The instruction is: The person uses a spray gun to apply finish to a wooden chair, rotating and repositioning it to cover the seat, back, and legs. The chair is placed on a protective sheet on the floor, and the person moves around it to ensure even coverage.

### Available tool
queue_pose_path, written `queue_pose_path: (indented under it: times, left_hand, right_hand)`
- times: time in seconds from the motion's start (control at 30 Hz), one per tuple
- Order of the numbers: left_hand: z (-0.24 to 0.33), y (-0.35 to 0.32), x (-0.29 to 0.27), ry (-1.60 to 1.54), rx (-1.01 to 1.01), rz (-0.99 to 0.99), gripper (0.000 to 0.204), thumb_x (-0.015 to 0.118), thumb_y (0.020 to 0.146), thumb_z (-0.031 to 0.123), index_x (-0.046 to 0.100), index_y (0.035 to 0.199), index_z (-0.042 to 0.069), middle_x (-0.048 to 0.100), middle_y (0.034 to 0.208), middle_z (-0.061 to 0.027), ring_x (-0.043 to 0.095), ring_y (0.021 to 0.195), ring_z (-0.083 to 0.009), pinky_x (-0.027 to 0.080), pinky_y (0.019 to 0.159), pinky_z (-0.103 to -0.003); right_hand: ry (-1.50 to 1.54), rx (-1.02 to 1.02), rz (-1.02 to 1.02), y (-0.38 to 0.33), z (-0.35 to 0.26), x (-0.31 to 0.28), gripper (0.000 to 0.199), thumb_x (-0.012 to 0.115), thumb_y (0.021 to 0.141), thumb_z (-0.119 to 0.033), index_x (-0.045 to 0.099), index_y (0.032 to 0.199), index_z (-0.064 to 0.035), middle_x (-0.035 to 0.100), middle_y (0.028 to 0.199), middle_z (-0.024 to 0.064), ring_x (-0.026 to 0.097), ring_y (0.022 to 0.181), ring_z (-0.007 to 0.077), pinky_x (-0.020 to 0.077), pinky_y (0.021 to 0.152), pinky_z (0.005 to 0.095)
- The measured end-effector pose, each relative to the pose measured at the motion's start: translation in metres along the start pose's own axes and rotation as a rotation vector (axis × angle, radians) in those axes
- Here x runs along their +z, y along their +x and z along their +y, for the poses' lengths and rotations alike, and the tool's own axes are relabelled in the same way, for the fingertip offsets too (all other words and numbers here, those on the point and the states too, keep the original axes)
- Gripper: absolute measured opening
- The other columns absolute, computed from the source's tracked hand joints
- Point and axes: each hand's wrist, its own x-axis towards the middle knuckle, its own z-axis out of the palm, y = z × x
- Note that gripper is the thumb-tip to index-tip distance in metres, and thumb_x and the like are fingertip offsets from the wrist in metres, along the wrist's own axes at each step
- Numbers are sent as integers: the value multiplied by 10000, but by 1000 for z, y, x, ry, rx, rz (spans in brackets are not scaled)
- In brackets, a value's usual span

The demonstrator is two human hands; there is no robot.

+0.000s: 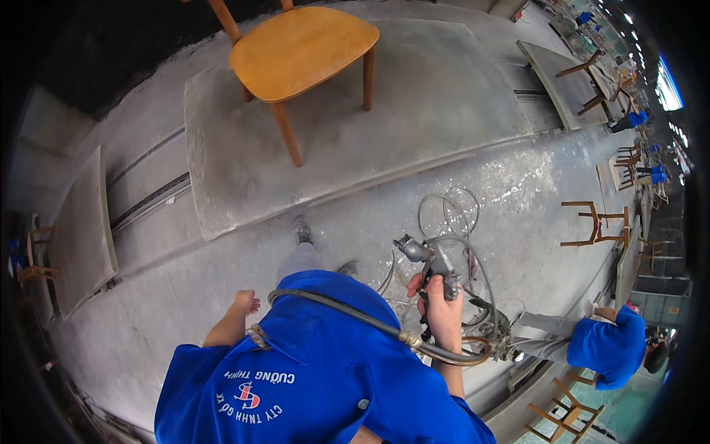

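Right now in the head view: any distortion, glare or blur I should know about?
Head view: strong fisheye, the platform edges bow and the corners go black; a bright window strip blows out at the right rim; soft sheen on the grey floor; the wooden chair and the spray gun in the right hand read sharp; the far chairs at the rim look small and smeared.

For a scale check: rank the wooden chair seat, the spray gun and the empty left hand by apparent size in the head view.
1. Wooden chair seat, clearly largest.
2. Spray gun in the right hand.
3. Left hand, smallest.
The gun sits nearer the camera than the chair, so only apparent size is ranked.
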Motion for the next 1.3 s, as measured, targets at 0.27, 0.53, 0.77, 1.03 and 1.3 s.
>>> queue_pose_path:
  times: [0.27, 0.53, 0.77, 1.03, 1.3]
  left_hand:
    - [98, -12, 43, 14, 324, -42, 284, 538, 942, 234, 578, 1166, 64, 674, 901, -137, 646, 725, -249, 516, 623, -420]
    - [195, -4, 60, 55, 452, -197, 271, 532, 963, 222, 551, 1189, 74, 665, 1032, -138, 647, 884, -261, 527, 750, -449]
    - [312, 35, 28, -609, 144, -268, 480, 479, 1013, 341, 429, 1384, 39, 564, 1322, -209, 550, 1233, -348, 443, 1041, -508]
    - [603, -99, 25, -854, 563, -756, 785, 513, 1017, 529, 226, 1567, 48, 404, 1534, -220, 434, 1394, -377, 385, 1141, -491]
    - [672, -141, 73, -927, 774, -347, 527, 547, 1045, 369, 487, 1404, -13, 570, 1390, -143, 561, 1252, -287, 467, 1066, -446]
  right_hand:
    - [21, -182, -30, -12, -38, -5, 565, 584, 1023, -369, 500, 1424, 19, 669, 827, 62, 454, 551, 40, 362, 504, 202]
    - [-25, -415, 253, 47, -85, 16, 621, 574, 1026, -414, 443, 1439, 30, 659, 856, 113, 480, 545, 53, 365, 473, 192]
    - [-157, -426, 397, 108, -129, 55, 524, 510, 1064, -369, 469, 1418, 15, 645, 882, 83, 523, 616, 58, 385, 476, 191]
    - [-165, -446, 193, 168, -171, 123, 611, 591, 1014, -432, 488, 1388, 40, 667, 866, 101, 548, 607, 69, 402, 490, 193]
    - [-161, -516, 218, 187, -192, 142, 598, 606, 1007, -428, 495, 1349, 50, 668, 860, 102, 529, 585, 60, 399, 491, 190]
